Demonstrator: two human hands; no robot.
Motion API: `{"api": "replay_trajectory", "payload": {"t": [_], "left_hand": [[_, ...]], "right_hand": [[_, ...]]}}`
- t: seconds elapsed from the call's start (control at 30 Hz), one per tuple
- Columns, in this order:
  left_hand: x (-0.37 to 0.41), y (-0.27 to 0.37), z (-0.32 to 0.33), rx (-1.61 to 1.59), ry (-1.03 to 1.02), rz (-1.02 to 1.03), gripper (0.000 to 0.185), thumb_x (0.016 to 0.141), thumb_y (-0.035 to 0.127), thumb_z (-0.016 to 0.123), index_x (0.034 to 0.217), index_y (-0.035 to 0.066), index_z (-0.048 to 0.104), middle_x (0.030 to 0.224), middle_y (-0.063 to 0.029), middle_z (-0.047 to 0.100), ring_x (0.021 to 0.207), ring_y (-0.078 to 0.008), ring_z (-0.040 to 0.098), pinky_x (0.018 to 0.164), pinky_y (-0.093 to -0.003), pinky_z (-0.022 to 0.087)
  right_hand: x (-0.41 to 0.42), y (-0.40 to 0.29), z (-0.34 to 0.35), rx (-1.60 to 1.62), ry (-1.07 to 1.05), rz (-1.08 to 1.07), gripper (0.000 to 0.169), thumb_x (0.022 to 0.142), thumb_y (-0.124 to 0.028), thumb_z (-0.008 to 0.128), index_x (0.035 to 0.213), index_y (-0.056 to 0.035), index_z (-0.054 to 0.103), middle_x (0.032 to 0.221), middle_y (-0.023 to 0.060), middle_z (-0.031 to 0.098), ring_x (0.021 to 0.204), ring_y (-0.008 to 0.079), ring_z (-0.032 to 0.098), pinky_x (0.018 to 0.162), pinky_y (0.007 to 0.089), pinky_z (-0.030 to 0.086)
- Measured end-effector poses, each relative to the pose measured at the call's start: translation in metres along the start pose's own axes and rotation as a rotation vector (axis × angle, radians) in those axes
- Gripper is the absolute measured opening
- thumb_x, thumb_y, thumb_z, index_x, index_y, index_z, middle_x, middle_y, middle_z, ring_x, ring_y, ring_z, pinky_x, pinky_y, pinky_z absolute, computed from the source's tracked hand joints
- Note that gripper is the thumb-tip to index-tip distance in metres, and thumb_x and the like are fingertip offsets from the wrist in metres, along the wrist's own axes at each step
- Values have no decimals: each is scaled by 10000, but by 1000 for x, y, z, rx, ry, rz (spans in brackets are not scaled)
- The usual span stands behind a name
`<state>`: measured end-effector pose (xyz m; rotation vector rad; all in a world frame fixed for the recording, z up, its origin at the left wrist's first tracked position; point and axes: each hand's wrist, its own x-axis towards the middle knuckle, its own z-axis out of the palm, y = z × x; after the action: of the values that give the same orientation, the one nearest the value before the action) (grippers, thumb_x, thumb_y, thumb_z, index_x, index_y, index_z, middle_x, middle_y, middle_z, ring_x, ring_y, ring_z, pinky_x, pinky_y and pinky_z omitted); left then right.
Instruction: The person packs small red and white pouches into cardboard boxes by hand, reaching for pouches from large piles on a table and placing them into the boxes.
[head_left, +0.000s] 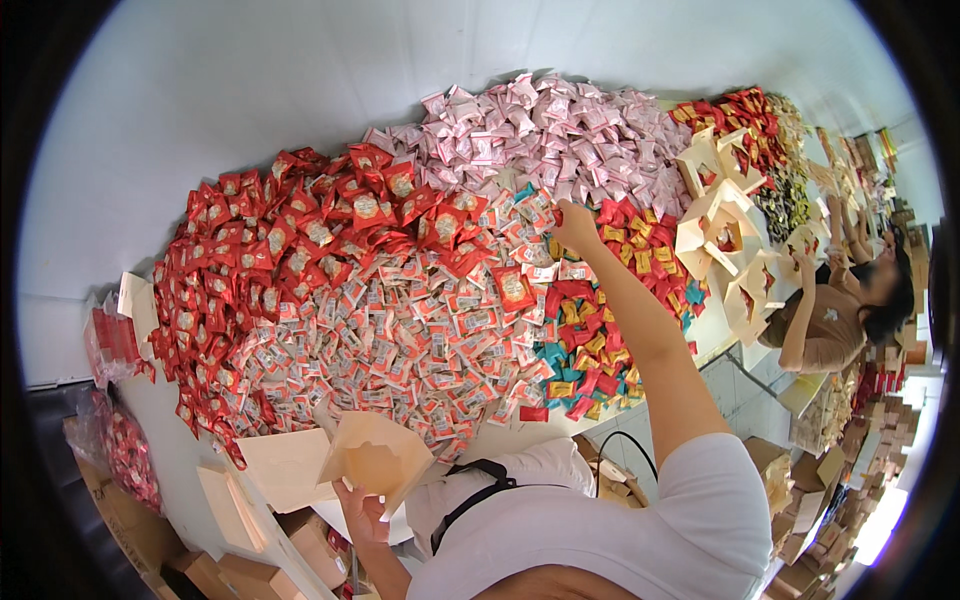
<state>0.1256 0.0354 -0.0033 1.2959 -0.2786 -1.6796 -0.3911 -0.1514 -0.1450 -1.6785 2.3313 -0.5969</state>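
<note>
My left hand (364, 517) grips the lower edge of an open cream cardboard box (375, 465), tilted so its bare inside shows. My right arm stretches across the table, and my right hand (579, 227) is down among the wrapped sweets with its fingers bent. Red wrapper shows at those fingertips; whether it is held I cannot tell. Around that hand lie white-and-orange packets (405, 337), small red, yellow and teal sweets (592, 322), and a heap of pale pink packets (555, 135). Larger red packets (300, 225) are piled to the left.
Flat cream cardboard (285, 469) lies left of the held box. Several open boxes (720, 232) with packets inside stand at the right. A co-worker (832, 322) is beyond them. A plastic bag of red packets (131, 457) and brown cartons (255, 577) are at the lower left.
</note>
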Motion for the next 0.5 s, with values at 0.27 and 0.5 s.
{"api": "replay_trajectory", "payload": {"t": [0.27,0.5], "left_hand": [[-8,-25,42,63,95,-40,671,772,51,516,1347,176,194,1234,-101,420,1051,-258,504,788,-411,493],[-4,-31,67,44,-44,41,699,761,28,519,1359,166,184,1239,-97,418,1082,-250,485,817,-402,480]], "right_hand": [[31,-25,7,219,12,-85,397,612,-188,686,913,-9,499,718,170,601,744,348,596,630,418,466],[48,-19,-3,970,-572,471,528,690,-100,625,1161,-45,392,754,148,603,687,283,616,545,347,495]]}}
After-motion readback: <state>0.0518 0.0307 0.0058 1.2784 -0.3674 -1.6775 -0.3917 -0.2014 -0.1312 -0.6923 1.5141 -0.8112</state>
